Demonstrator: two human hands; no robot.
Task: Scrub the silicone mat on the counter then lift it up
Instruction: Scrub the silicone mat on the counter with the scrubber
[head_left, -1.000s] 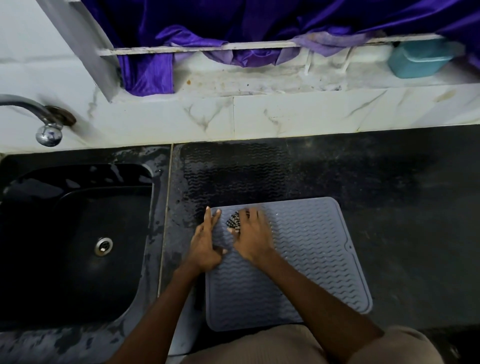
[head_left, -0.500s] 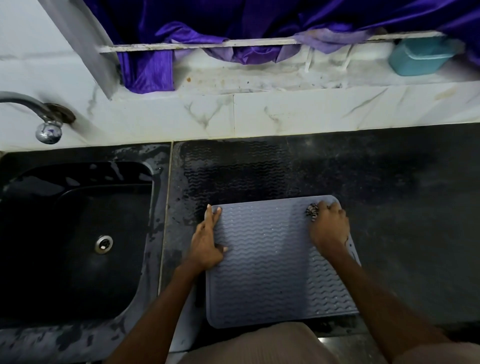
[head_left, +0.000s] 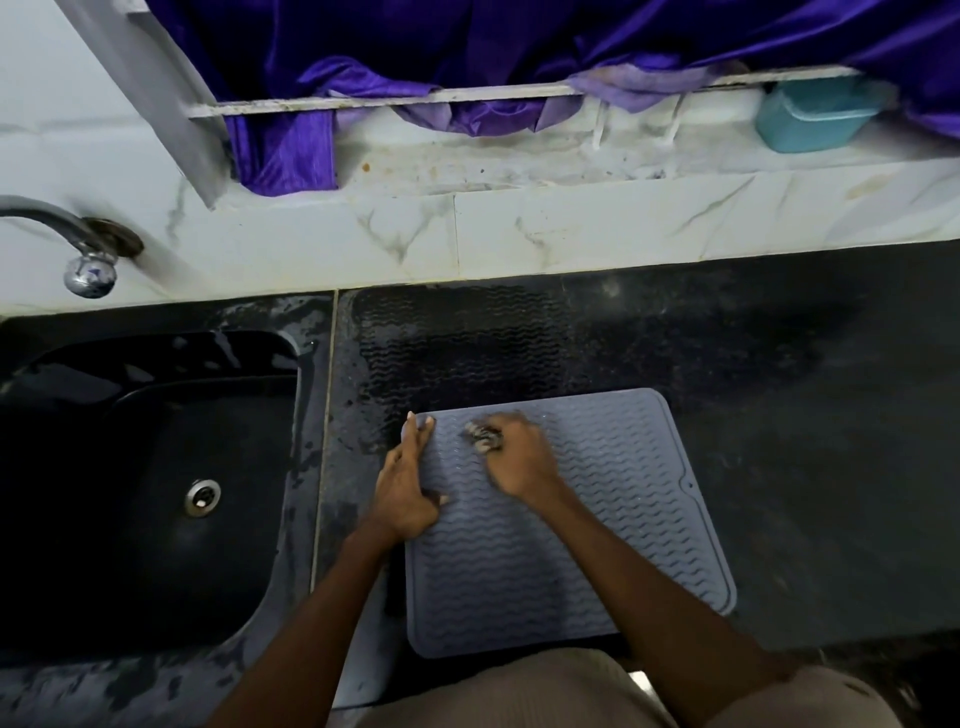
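Our left hand (head_left: 408, 488) lies flat, fingers together, pinning the grey silicone mat's (head_left: 597, 519) left edge to the dark desk (head_left: 779, 415). Our right hand (head_left: 519, 457), blurred, curls around a steel scrubber (head_left: 483, 435) near the mat's far-left corner.

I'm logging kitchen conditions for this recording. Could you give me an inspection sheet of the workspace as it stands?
Surface: dark counter, wet, with a wavy imprint behind the mat.
Job's things: grey silicone mat lying flat; scrubber on its far left part.
Clutter: nothing seen on the counter.
Grippers: left hand pressing the mat's left edge; right hand holding the scrubber, blurred.
Cables: nothing seen.
Surroundings: black sink, tap, purple curtain, teal container on the ledge.
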